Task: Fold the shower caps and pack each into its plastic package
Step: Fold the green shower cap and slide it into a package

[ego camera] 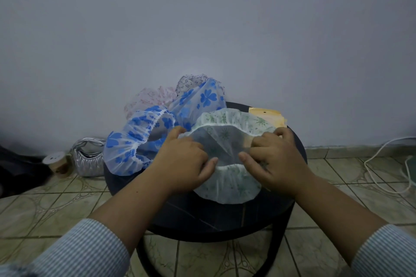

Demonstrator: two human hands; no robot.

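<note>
Gripping green cap (227,177) (both hands curled).

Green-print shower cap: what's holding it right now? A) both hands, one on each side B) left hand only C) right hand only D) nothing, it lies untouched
A: the left hand and right hand each grip a side of the green-print shower cap over the round black table.
</note>
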